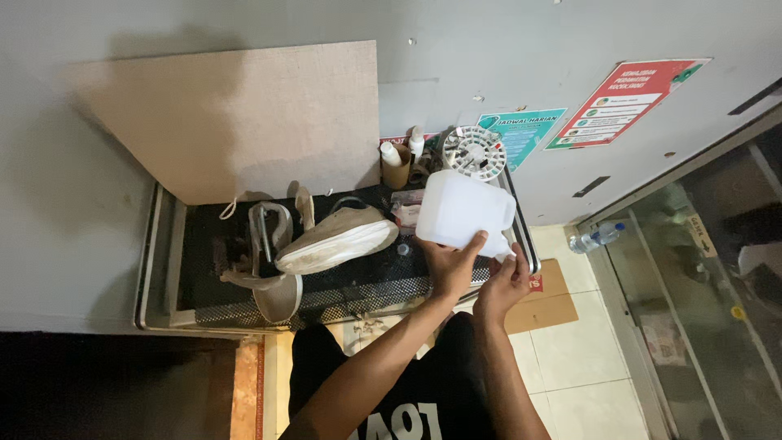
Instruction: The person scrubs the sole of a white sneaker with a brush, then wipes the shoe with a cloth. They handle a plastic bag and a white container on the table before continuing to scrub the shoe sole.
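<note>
White plastic jug point(463, 209) held up over the right end of the tray point(159, 244), tilted, spout end down toward the right hand; left hand point(448, 265) grips the jug from below, thumb up across its lower face, fingers wrapped behind; right hand point(503, 285) just right of the left, fingers pinched on the jug's small cap or spout point(498, 248) at the lower right corner, closed tight on it; whether cap is on or off, cannot tell. Just left of the left hand, pale canvas shoe point(338, 239) lying on its side, sole outward; second shoe point(273, 265) further left, opening up, laces loose; both on the tray's dark mesh mat. Beyond the hands against the wall: cardboard tube with two small white bottles point(397, 167), round white dial-like disc point(474, 151); big brown board point(236, 118) leaning further left. Right of the right hand, clear water bottle point(595, 238) on the tiled floor; flat cardboard point(550, 305) below the hand.
</note>
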